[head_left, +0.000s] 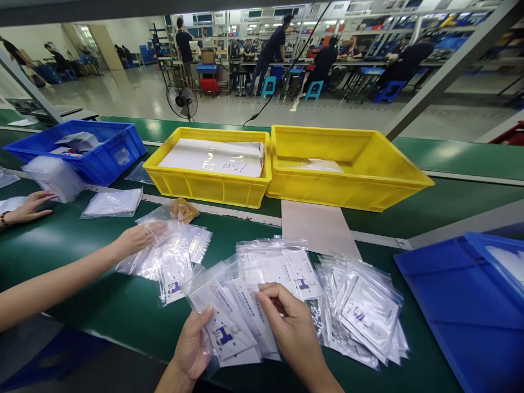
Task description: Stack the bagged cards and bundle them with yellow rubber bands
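Observation:
My left hand (pixel 192 345) grips a fan of clear zip bags (pixel 226 327) holding white printed leaflets with a purple picture, thumb on top. My right hand (pixel 291 330) pinches thumb and forefinger at the right edge of this fan; the remaining fingers are curled. Just beyond lies a row of similar bagged leaflets (pixel 280 267). To the right of my right hand is a messy pile of filled bags (pixel 364 316). A co-worker's hand (pixel 143 237) reaches from the left over loose clear bags (pixel 141 262) and a single bagged leaflet (pixel 175 278).
Two yellow bins (pixel 204 188) (pixel 327 188) stand behind, the left one holding white paper stacks. Blue bins are at far left (pixel 110 158) and right (pixel 442 295). Another person's hand (pixel 30 210) touches a stack of clear bags (pixel 55 177). A cardboard sheet (pixel 317 226) lies mid-bench.

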